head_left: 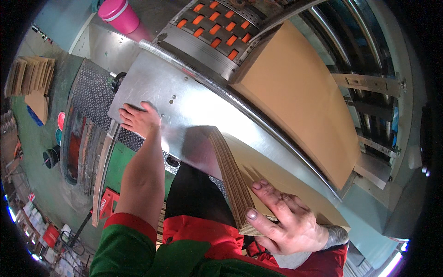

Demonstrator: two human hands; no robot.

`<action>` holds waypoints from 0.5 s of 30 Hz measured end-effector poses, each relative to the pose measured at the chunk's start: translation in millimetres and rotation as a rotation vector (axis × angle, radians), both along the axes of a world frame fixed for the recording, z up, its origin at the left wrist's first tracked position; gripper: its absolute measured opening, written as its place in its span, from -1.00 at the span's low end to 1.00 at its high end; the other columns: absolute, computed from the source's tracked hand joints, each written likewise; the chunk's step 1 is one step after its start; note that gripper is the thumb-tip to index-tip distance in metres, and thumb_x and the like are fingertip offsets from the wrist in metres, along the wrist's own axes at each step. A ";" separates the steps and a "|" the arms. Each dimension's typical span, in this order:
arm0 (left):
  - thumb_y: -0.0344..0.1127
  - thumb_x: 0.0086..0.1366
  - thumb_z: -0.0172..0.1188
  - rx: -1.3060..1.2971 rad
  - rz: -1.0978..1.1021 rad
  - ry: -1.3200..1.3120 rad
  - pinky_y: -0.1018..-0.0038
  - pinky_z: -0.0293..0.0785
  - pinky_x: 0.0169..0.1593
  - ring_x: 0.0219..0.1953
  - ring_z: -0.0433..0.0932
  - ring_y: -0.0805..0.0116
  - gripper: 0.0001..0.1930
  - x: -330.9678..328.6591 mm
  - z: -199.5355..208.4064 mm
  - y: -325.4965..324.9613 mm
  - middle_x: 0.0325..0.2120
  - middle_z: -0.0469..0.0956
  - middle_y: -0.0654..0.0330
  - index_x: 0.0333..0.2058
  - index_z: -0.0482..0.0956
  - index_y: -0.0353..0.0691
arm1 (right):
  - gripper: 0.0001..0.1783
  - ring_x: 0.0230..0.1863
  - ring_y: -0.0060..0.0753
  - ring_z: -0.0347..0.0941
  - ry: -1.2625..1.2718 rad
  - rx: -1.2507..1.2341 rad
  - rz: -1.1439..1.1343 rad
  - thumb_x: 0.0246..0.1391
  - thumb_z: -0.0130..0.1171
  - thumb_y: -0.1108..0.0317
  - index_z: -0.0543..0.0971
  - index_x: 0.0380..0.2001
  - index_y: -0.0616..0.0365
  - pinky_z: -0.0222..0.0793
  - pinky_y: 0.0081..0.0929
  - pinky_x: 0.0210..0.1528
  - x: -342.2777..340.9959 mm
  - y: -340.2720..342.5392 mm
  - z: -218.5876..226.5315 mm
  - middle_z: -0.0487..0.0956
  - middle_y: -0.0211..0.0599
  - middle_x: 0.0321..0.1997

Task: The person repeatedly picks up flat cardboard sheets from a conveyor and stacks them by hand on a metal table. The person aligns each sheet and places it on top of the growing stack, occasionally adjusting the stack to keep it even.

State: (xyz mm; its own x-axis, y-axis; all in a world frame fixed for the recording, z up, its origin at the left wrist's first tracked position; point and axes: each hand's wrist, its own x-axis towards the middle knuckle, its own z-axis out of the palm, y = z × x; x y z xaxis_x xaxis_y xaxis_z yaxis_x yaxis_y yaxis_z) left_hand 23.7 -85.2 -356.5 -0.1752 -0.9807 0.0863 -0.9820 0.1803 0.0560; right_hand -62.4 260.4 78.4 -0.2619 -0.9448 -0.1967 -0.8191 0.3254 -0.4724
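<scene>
My left hand (pixel 140 120) lies flat, fingers spread, on the bare metal tabletop (pixel 184 85) at its left end. It holds nothing. At the lower right, my right hand (pixel 290 221) grips the near corner of a stack of cardboard sheets (pixel 233 180). Its fingers reach over the top sheet while the thumb side sits low by the corrugated edge. The stack rests on the metal table in front of my body, its edges facing left. Part of the near side is hidden by the right hand.
Beyond a metal rail, a large brown cardboard sheet (pixel 295 101) lies on the machine beside orange rollers (pixel 214 28). A pink container (pixel 119 16) stands at the back left. Stacked cardboard (pixel 31 76) and a black bucket (pixel 51 157) are on the green floor at left.
</scene>
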 end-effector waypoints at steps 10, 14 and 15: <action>0.23 0.47 -0.15 0.009 -0.005 0.030 -0.18 -0.18 0.64 0.63 0.04 -0.03 -0.14 1.1 -1.4 -0.5 0.58 0.11 -0.12 0.55 0.16 -0.27 | -0.34 0.14 -0.07 0.73 0.009 -0.005 -0.001 0.16 0.40 0.03 0.63 0.36 -0.32 0.64 -0.34 0.11 -2.2 0.3 1.0 0.53 0.17 0.43; 0.24 0.46 -0.16 0.021 -0.003 0.041 -0.18 -0.21 0.65 0.64 0.02 -0.04 -0.12 1.3 -2.5 -1.2 0.59 0.08 -0.13 0.55 0.14 -0.28 | -0.33 0.14 -0.08 0.73 -0.011 0.010 0.000 0.15 0.39 0.04 0.63 0.36 -0.32 0.61 -0.35 0.15 -3.1 0.6 2.3 0.53 0.15 0.42; 0.24 0.46 -0.16 0.029 -0.002 0.040 -0.18 -0.21 0.65 0.64 0.01 -0.05 -0.12 1.3 -2.7 -1.2 0.59 0.07 -0.14 0.56 0.14 -0.28 | -0.33 0.14 -0.09 0.73 -0.015 0.007 -0.002 0.14 0.39 0.04 0.63 0.36 -0.33 0.61 -0.35 0.16 -3.0 0.5 2.3 0.54 0.15 0.42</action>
State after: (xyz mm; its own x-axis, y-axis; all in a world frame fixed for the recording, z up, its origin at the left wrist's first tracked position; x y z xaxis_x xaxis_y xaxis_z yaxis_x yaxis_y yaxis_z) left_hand 25.0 -86.4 -359.2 -0.1738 -0.9827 0.0644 -0.9786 0.1797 0.1004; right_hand -65.3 260.9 80.7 -0.2606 -0.9429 -0.2076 -0.8113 0.3305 -0.4823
